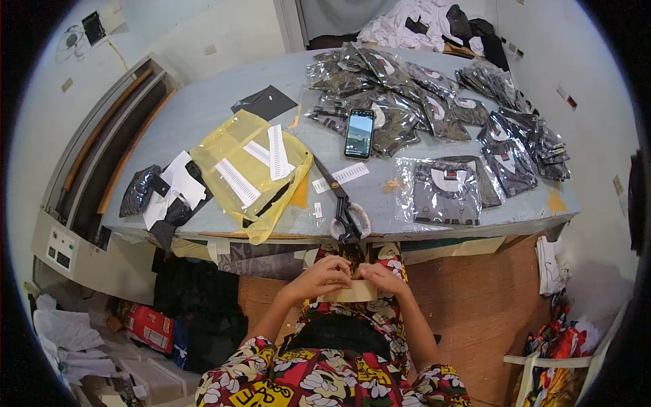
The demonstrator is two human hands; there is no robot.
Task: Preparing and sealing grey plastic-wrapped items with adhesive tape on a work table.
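Note:
Both my hands are over my lap, just below the table edge, at a roll of pale tape (363,292). My left hand (325,277) has its fingers bent at the roll's upper left. My right hand (380,278) is closed with thumb and fingers at the roll's upper right. Black-handled scissors (348,216), one loop wrapped in white, lie on the table edge above my hands. Near them are a small label (318,210) and a printed label strip (351,174). More strips (237,182) lie on a yellow plastic bag (208,152). A folded grey shirt in clear plastic (447,191) lies to the right.
A phone (359,133) with a lit screen lies beside piled bagged shirts (386,96). More bagged shirts (508,157) are at the right. A long machine with rollers (96,152) stands left of the table (178,117). A full bin (552,361) stands lower right.

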